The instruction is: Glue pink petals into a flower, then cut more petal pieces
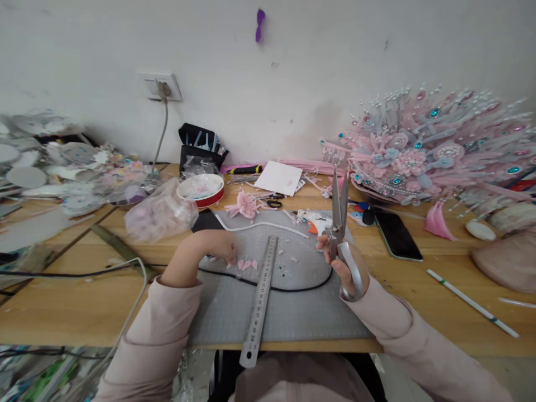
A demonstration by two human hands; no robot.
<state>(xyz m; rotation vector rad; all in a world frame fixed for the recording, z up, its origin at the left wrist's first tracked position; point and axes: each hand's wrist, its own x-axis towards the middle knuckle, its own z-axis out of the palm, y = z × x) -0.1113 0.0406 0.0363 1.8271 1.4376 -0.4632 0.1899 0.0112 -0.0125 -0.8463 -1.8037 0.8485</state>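
My right hand (344, 272) is wrapped around the silver handle of a large pair of scissors (342, 209). Their blades point up and stand slightly apart. On the left of the grey cutting mat (305, 312), my left hand (218, 245) is bent down with its fingers drawn together. Its fingertips rest beside a row of small pink petal-shaped pieces (248, 264); whatever they pinch is too hidden to make out. A steel ruler (262, 301) lies lengthwise across the mat, over a black cord (301, 290).
Behind the mat are a pink pom-pom flower (244, 205), a white glue gun (314, 219) and a red-rimmed tub (201, 192). A phone (398, 235) and a big pink beaded headdress (412, 151) stand right. Plastic bags (161, 211) and a bent white wire (136, 301) occupy the left.
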